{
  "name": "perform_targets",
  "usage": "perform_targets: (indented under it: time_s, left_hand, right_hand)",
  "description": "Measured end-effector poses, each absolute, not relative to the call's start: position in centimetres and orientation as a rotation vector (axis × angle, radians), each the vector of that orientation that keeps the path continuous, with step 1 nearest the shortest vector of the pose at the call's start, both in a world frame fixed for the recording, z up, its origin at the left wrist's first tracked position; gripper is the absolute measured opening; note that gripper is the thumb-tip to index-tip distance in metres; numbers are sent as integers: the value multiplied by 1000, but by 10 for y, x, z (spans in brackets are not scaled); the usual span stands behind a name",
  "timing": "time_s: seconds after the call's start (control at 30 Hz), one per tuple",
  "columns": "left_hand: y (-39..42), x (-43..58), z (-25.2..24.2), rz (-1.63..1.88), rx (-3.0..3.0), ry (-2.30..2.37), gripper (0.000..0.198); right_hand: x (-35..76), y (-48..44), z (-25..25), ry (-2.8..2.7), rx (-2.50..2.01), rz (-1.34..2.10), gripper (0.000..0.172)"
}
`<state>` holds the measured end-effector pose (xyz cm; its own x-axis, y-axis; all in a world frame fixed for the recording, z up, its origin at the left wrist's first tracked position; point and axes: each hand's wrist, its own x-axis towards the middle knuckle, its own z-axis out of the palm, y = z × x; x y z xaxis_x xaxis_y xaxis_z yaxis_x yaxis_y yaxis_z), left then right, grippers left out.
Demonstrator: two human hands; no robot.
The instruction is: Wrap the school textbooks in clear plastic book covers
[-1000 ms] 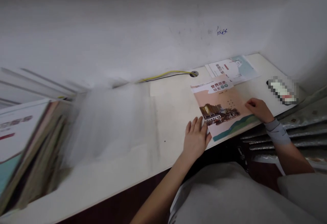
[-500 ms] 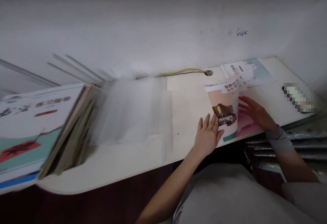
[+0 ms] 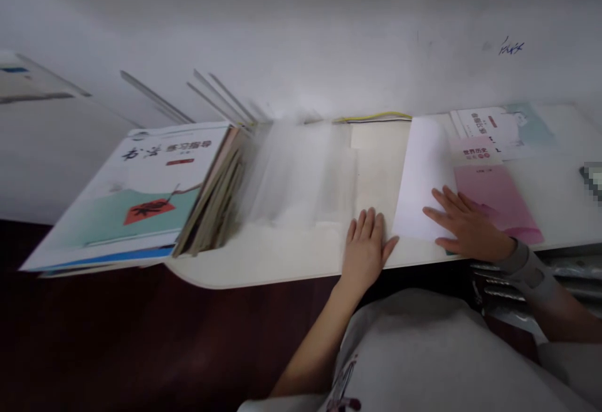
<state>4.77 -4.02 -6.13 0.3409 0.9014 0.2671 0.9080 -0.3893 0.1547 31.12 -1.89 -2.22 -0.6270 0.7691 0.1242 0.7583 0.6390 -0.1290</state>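
While both hands are on the work, neither is gripping: left hand [image 3: 365, 252] palm down on the white table [image 3: 282, 258], fingers straight and slightly apart. Thumb tip sits at the lower left corner of a white sheet [image 3: 418, 174]; touching or just short of it, can't tell.

Right hand [image 3: 473, 230] palm down too, fingers spread wide, fingertips on the sheet's lower right part. Back of that hand covers the lower left of a pink booklet [image 3: 510, 192]. Grey band [image 3: 527, 268] on the right wrist.

Sheet position: lying on the table, to the left of the pink booklet and right up against it. Loose or part of a booklet, can't tell.

Around it: white-and-teal booklet [image 3: 527, 130] at the pink one's top edge, toward the wall [image 3: 329, 54]. Pixelated object [image 3: 595, 177] at far right, cut by the frame. Clear plastic [image 3: 291, 180] spread left of the left hand, blurry. Yellow cable [image 3: 376, 116] along the wall. Stack of books [image 3: 145, 192] at the table's left end, white-and-teal cover on top. Blue handwriting [image 3: 511, 47] on the wall, upper right.
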Motion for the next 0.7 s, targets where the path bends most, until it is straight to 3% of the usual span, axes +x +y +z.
perform_targets:
  time_s: [0.4, 0.7]
  left_hand:
    - [-40, 46, -66, -811, -2525, -1732, 35]
    - [-39, 46, -67, -885, -2533, -1795, 35]
  right_hand:
    - [317, -22, -19, -2777, -1235, 105, 50]
    - [286, -24, -7, -2818, -1210, 4, 44]
